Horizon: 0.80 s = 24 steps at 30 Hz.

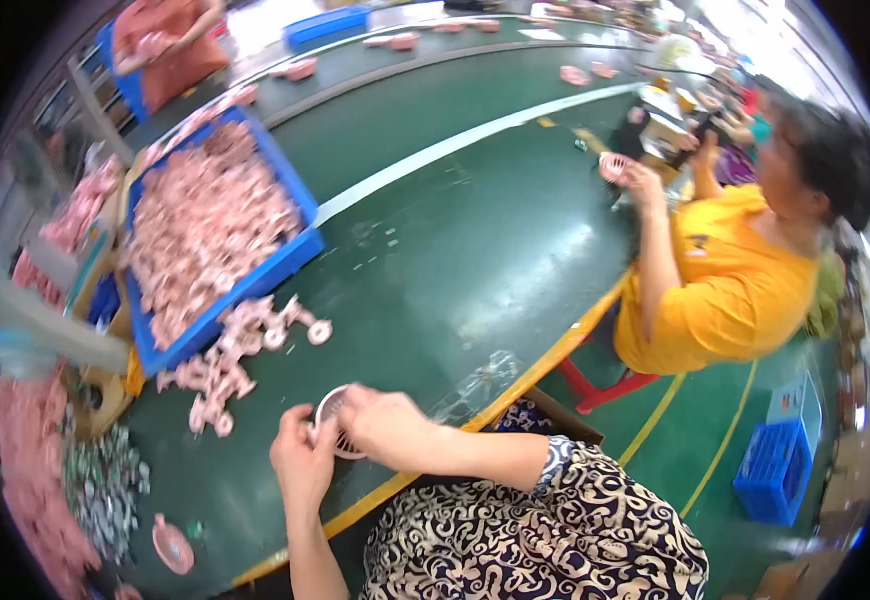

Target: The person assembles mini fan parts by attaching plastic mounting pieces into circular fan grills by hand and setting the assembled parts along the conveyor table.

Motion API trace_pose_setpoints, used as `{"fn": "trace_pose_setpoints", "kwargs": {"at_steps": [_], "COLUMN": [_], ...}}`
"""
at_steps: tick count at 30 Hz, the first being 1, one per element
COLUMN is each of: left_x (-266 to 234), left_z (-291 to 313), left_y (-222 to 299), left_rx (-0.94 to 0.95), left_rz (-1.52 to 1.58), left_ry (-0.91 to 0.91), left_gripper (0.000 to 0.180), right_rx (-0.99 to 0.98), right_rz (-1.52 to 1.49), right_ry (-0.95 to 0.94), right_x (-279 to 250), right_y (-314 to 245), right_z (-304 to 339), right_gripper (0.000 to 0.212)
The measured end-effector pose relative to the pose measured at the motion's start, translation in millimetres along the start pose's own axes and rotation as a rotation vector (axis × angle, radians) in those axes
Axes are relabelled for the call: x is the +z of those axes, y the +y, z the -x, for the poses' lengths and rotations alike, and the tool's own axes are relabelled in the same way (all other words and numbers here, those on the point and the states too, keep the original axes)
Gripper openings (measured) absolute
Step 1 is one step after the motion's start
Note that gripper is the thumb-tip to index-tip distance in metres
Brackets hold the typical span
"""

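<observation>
Over the near edge of the green table, my two hands hold a round pink slatted grille (346,448), like a small fan cover. My left hand (303,455) pinches its left rim between thumb and fingers. Across its front lies my right hand (387,428), fingers curled in against the grille; whether a small part sits under them is hidden. Beyond my left hand, loose pink plastic parts (225,365) with round ends lie in a heap. Another pink oval cover (173,545) rests on the table at the lower left.
A blue tray (305,243) full of pink parts stands at the left. Small clear and green pieces (110,490) are piled lower left. To the right a co-worker in a yellow shirt (725,285) holds a similar pink grille (614,167). A conveyor (355,72) carries pink pieces behind.
</observation>
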<state>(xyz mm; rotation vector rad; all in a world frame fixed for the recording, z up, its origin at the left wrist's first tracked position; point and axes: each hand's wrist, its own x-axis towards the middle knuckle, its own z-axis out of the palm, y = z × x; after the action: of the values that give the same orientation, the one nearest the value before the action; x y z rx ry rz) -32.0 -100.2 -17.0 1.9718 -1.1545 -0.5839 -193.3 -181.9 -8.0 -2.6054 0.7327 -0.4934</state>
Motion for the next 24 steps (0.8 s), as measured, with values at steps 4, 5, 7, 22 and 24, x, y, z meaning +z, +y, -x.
{"fn": "trace_pose_setpoints", "kwargs": {"at_steps": [4, 5, 7, 22, 24], "left_x": [9.0, 5.8, 0.3, -13.1, -13.4], "left_z": [-12.0, -13.3, -16.1, -17.1, -19.0], "left_y": [4.1, 9.0, 10.2, -3.3, -2.6], "left_rx": [0.108, 0.069, 0.014, -0.096, -0.11], "left_rz": [-0.086, -0.025, 0.025, 0.243, 0.262], "left_ry": [-0.035, -0.093, -0.156, -0.307, -0.317], "left_gripper": [0.04, 0.042, 0.042, 0.033, 0.032], "right_rx": [0.059, 0.014, 0.114, 0.091, 0.088], "right_rz": [0.035, 0.048, 0.014, 0.001, 0.006], "right_ry": [0.126, 0.108, 0.117, 0.057, 0.039], "right_x": [-7.6, -7.5, -8.0, 0.1, 1.0], "right_y": [8.5, 13.5, 11.3, 8.6, 9.5], "right_z": [-0.4, 0.5, -0.6, -1.6, -3.2], "right_gripper": [0.012, 0.013, 0.012, 0.018, 0.017]}}
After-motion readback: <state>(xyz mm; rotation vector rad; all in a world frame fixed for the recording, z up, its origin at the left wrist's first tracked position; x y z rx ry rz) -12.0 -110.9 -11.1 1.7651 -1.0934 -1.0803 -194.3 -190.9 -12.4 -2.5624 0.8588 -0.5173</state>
